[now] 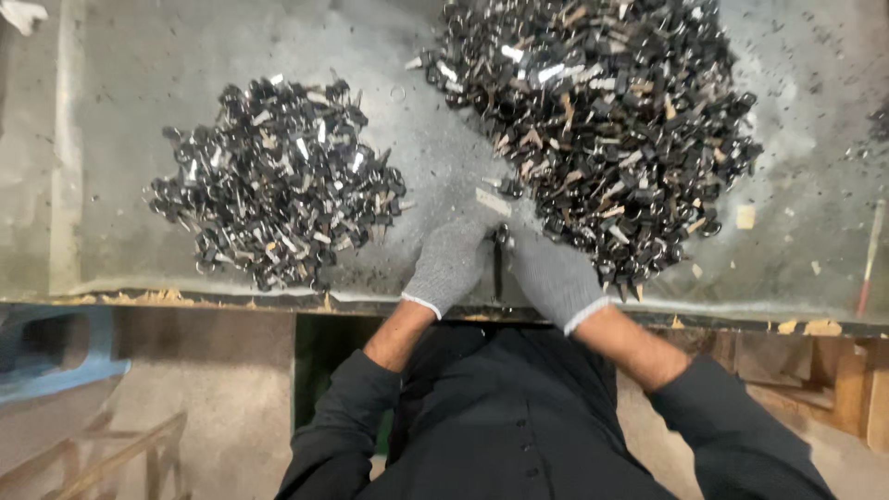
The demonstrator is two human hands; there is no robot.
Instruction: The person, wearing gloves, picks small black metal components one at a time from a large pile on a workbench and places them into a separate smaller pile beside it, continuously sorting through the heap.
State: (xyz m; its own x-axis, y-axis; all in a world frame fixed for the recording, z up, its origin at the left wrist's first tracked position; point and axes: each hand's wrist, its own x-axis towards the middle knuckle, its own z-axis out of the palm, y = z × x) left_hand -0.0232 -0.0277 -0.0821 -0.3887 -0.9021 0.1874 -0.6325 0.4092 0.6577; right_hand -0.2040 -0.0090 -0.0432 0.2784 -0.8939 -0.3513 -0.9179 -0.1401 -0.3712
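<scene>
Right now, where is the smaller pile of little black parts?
In the head view, the smaller pile lies on the grey table, to the left of the gloved left hand, apart from the bigger pile on the right.

Grey knit gloves with white cuffs on both hands (505, 264); dark buttoned shirt, sleeves pushed up.

A small dark metal piece (500, 248) sits between the fingers (482, 230) of both gloved hands, pinched at its top. It is thin and stands nearly upright, with a pale flat bit at the fingertips. Just past the right fingers lies a big pile (597, 120) of the same black and shiny pieces, all jumbled.
</scene>
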